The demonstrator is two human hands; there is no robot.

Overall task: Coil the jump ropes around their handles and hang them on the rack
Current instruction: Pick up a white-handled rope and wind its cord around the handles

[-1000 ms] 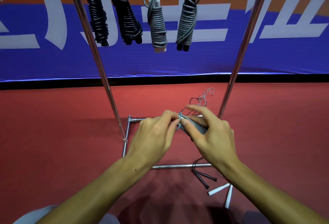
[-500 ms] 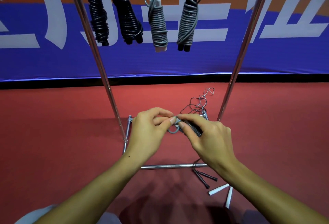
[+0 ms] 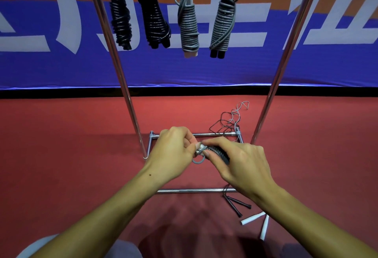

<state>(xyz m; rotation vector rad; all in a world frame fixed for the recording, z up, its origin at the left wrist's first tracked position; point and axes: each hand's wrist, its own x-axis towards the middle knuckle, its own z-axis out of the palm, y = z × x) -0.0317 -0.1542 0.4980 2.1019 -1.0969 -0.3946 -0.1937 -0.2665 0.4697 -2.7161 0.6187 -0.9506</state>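
A grey jump rope [image 3: 219,153], coiled round its handles, lies between my hands above the rack's base. My right hand [image 3: 239,162] grips the coiled bundle. My left hand [image 3: 172,149] pinches the rope's end at the bundle's white tip, where a small grey loop [image 3: 198,160] hangs down. On the chrome rack [image 3: 122,77], several coiled ropes hang from the top bar: two black ones [image 3: 120,18] [image 3: 153,16] and two grey ones [image 3: 189,24] [image 3: 223,26].
Loose ropes lie on the red floor: black handles [image 3: 237,206] and white handles [image 3: 257,221] at lower right, with a tangle of thin cord [image 3: 229,122] behind the base bar. A blue banner closes off the back.
Both hands have risen slightly with the bundle. My left fingers have curled in tighter at the tip, and a small loop now hangs below it.
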